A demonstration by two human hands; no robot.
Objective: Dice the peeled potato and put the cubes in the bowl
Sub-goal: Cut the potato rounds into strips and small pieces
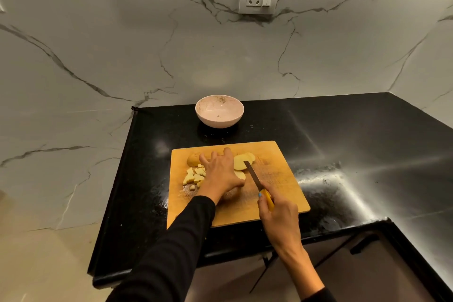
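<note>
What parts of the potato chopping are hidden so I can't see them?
- Head view: the left hand covers part of the potato slices and cubes.
- The right hand hides most of the knife handle.
- Specks inside the bowl are too small to identify.

Pale yellow potato cubes (195,176) lie on an orange-tan wooden board (282,179). The counter (343,135) is glossy black. The bowl (219,111) looks pinkish-white, perhaps speckled.

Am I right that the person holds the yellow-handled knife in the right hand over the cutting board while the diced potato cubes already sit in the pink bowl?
Not quite. In the head view the bowl holds no cubes; the potato cubes lie on the cutting board, left of the left hand. The right hand does grip the knife over the board.
</note>
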